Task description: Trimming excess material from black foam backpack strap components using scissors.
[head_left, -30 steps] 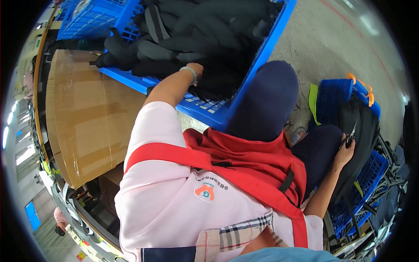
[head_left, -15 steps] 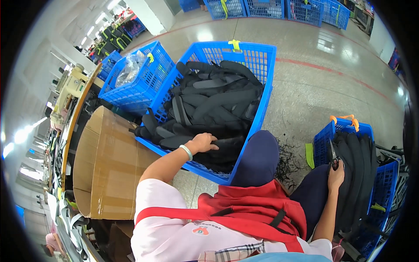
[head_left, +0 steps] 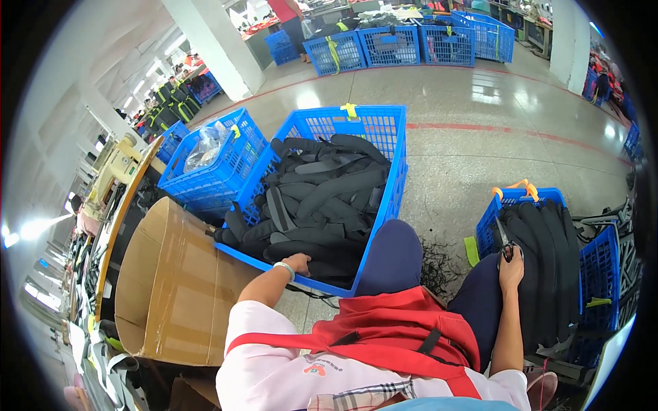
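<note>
My left hand [head_left: 297, 263] is at the near rim of a large blue plastic basket [head_left: 399, 185], its fingers curled round the edge of a black padded strap, partly hidden. Several black padded straps [head_left: 343, 188] lie heaped inside that basket. Thin dark webbing [head_left: 312, 294] hangs outside the rim, just below the hand. On the right, my right hand [head_left: 510, 268] is closed on the handles of a pair of scissors [head_left: 506, 241], blades pointing away from me. Beside it, long black padded straps [head_left: 541, 253] lie side by side over a smaller blue basket [head_left: 485, 222].
A big cardboard box [head_left: 181, 294] stands at my left, close to a sewing machine [head_left: 116, 164] on its table. Behind it is a blue basket [head_left: 219, 164] with clear plastic bags. Black thread scraps [head_left: 439, 266] litter the floor by my knee. Blue crates [head_left: 391, 48] line the far side.
My left hand has moved from over the strap heap back to the near rim, and its fingers have closed. Dark webbing now hangs below it. The view has tilted up; the right hand still holds the scissors.
</note>
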### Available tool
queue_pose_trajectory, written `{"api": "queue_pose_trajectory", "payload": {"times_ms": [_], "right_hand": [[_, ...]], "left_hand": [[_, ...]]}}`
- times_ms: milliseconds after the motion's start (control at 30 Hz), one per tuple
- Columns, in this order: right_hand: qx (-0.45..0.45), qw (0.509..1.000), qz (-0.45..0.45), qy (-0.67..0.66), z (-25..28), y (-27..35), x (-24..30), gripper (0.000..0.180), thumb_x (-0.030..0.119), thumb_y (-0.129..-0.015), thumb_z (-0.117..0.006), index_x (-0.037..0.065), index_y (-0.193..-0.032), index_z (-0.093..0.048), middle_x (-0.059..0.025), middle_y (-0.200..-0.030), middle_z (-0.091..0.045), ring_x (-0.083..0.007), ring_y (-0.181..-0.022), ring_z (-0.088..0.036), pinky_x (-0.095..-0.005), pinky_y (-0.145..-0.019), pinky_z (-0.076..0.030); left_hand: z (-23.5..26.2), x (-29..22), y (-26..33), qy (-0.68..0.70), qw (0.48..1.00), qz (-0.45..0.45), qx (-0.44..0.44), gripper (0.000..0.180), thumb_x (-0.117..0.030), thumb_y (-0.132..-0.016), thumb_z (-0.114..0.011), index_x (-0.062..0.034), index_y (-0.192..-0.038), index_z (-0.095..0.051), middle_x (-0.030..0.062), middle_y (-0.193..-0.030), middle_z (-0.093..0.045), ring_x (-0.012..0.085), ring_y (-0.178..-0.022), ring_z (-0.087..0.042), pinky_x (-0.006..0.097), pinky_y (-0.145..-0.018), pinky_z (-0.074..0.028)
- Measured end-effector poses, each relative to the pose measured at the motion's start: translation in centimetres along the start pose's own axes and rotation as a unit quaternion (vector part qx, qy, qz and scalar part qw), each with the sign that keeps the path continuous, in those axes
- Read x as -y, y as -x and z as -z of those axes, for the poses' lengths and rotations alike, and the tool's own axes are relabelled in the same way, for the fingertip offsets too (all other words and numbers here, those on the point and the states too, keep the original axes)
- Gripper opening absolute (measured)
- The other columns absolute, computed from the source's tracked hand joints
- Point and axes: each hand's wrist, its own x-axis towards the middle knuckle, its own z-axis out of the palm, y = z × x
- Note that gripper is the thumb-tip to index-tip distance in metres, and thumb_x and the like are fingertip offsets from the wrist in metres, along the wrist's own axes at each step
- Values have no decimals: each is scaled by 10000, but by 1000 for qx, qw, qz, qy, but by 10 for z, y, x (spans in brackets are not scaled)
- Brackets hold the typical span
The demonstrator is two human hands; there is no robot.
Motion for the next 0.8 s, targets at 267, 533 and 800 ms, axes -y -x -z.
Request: {"api": "queue_pose_trajectory", "payload": {"times_ms": [267,533,800], "right_hand": [[-34,999,14,9,-6,-3,-12,235,96,-848,-637,14,-1066,-601,-112,-966,-694,-272,-889,-665,-380,-781,-488],[-7,997,-6,70,-16,-6,17,199,121,-869,-622,20,-1040,-613,-140,-914,-679,-307,-867,-656,-387,-757,-479],[-11,997,-47,54,-18,-13,6,192,100,-857,-623,25,-1034,-611,-116,-927,-686,-282,-889,-661,-367,-770,-477]], "left_hand": [[-10,7,-58,-64,960,34,270,850,-367,-695,-811,-139,-1416,-424,107,-1401,-482,296,-1277,-476,406,-1011,-421],[-28,30,-89,20,997,67,15,901,-198,-657,-840,-99,-1420,-372,223,-1477,-297,397,-1272,-449,426,-1049,-412],[-27,38,-90,-59,985,138,-88,820,-280,-651,-839,-94,-1340,-436,144,-1390,-405,333,-1271,-454,446,-1006,-428]]}}
